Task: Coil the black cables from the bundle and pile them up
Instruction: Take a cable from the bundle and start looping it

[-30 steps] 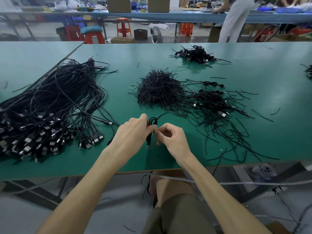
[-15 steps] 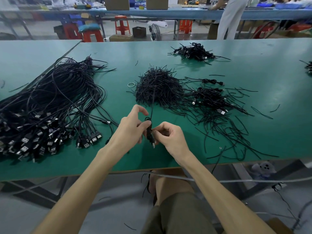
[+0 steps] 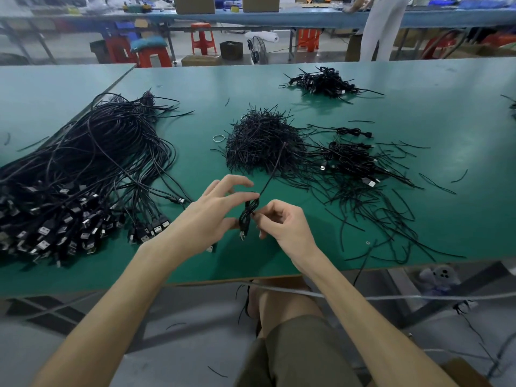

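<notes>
Pinching coiled cable (image 3: pixel 248 217), left hand (image 3: pixel 208 219) and right hand (image 3: pixel 283 226) near table (image 3: pixel 223 270) edge.

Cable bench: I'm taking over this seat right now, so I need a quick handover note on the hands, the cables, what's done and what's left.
Left hand holds a small coiled cable over the table near its front edge. Right hand pinches the coil's middle, where a thin tie sticks up with its end free.
The bundle lies left, the heap of ties centre, finished coils right of it, and a far pile behind.
Done: several coils piled.
Left: tie this coil, pile it, then work through the big bundle.
</notes>
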